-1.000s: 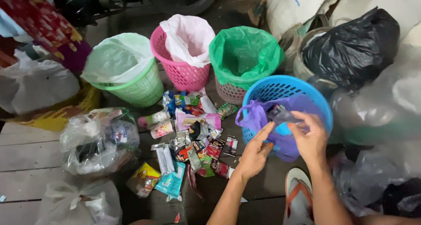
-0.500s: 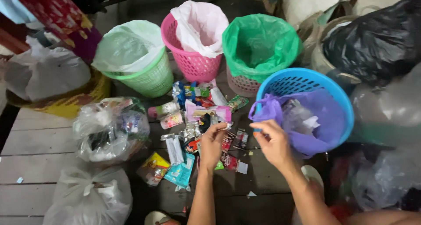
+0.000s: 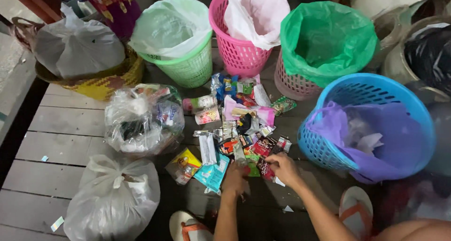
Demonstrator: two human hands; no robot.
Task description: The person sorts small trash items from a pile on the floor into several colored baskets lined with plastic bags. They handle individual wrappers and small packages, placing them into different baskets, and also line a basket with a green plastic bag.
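Glossy foil and plastic wrappers (image 3: 244,128) lie on matt, weathered wood planks (image 3: 61,142). Baskets (image 3: 371,123) are perforated plastic, lined with thin, crinkled plastic bags (image 3: 329,39).

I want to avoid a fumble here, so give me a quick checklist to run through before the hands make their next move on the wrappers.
1. Left hand on the wrapper pile: ok.
2. Right hand at the red wrapper: ok; actual grip: cannot tell.
3. Blue basket upright, purple liner open: ok.
4. Green-lined basket open: ok.
5. Pile apart from the clear bag: ok.
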